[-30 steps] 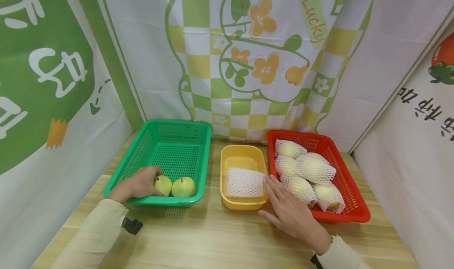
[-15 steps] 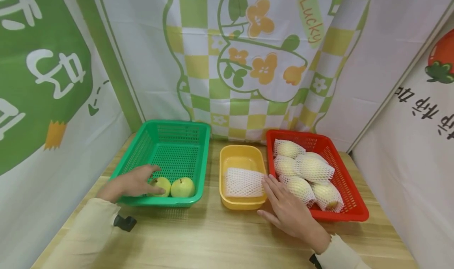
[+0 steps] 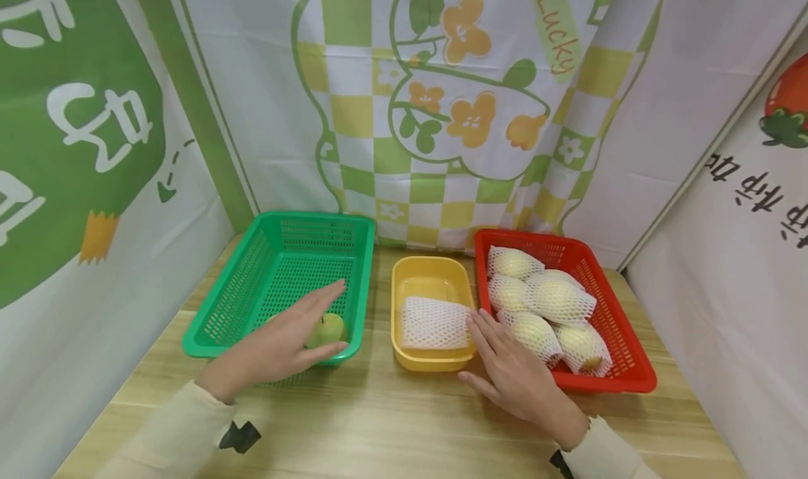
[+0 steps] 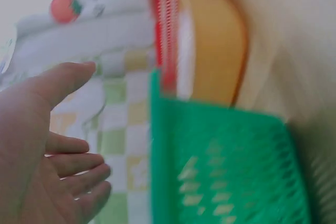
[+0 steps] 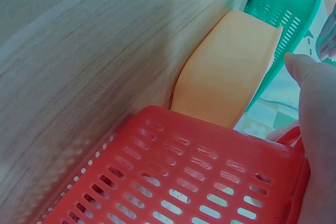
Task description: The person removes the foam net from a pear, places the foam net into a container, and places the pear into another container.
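My left hand (image 3: 278, 342) hovers over the near side of the green basket (image 3: 315, 268), fingers straight and thumb spread. Its empty palm shows in the left wrist view. A round yellow-green pear (image 3: 328, 328) lies in that basket just past the thumb; a second one is mostly hidden behind the hand. With fingers extended, my right hand (image 3: 517, 377) rests at the near corner between the yellow tub (image 3: 435, 363) and the red basket (image 3: 621, 332). White foam net sleeves (image 3: 435, 322) lie flat in the tub, by the right fingertips.
Several pears in foam nets (image 3: 558, 298) fill the left part of the red basket. The three containers stand side by side on a wooden table (image 3: 391, 423). A checked cloth (image 3: 391, 177) hangs behind them, with printed walls on both sides.
My left hand let go of the left pear, drew back, then swung up and right over the basket's near rim. Both pears stay in the basket. My right hand has not moved.
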`<state>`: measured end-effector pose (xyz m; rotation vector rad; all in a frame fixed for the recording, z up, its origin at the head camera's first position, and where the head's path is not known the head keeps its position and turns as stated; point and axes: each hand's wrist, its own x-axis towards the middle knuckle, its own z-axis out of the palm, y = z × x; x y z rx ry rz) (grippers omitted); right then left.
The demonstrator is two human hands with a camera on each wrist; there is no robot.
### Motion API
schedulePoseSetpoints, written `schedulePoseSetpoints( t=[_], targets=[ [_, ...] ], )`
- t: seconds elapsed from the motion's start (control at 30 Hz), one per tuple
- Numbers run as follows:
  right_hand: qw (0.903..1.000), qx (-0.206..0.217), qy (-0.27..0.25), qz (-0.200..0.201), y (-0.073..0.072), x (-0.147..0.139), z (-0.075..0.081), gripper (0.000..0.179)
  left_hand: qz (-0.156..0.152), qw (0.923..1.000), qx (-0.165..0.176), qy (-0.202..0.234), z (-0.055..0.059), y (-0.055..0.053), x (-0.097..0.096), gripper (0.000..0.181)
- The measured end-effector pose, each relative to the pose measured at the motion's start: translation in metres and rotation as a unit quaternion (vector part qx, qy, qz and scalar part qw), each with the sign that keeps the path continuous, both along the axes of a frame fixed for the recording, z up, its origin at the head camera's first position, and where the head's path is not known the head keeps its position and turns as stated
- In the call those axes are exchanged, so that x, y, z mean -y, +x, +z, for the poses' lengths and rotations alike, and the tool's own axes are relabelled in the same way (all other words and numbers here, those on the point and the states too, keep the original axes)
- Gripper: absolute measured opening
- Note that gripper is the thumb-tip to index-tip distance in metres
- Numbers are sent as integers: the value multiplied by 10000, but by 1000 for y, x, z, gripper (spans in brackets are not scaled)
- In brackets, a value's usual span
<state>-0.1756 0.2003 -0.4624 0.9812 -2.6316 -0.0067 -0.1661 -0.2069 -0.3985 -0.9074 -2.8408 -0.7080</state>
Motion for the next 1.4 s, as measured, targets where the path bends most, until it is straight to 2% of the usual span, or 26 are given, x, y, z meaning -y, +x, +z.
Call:
schedulePoseSetpoints(
  t=[0.17,0.3,0.47,0.6,0.7,0.8,0.93,1.0,1.17,1.33,1.4],
  targets=[
    [10000,28,-21,-7,0,1,-1,89,-310,9962,-616,-533,-20,-1,-21,92],
    [10000,75,-17,-54,0,2,-1,89,-286,9896,-1026,-963,-35,-6,-28,94],
    [9999,112,15,-31,0,3,-1,88,-202,9811,-1244,-1466,-51,-8,-32,94],
    [10000,3,-3,-16,0,2,0,89,-140,9728,-1484,-1773,-57,-9,-34,94],
    [10000,-15,-17,32,-1,0,3,89,-92,9706,-1637,-1761,-58,-11,-36,93],
    [9989,431,-110,115,-2,-1,9,89,-38,9699,-1684,-1760,-59,-11,-37,93],
    [9858,1628,-396,81,-3,-4,27,92,29,9710,-1610,-1768,-61,-10,-36,93],
    [9782,2021,-468,-9,-5,-7,40,93,46,9715,-1592,-1756,-61,-9,-37,94],
    [9741,2198,-494,-171,-19,-24,73,95,22,9711,-1606,-1767,-60,-9,-38,93],
    [9589,2651,-736,-688,-43,-53,104,102,-2,9693,-1568,-1892,-60,-10,-39,93],
    [9560,2713,-696,-870,-53,-67,113,102,-14,9696,-1560,-1886,-60,-11,-40,92]
  ],
)
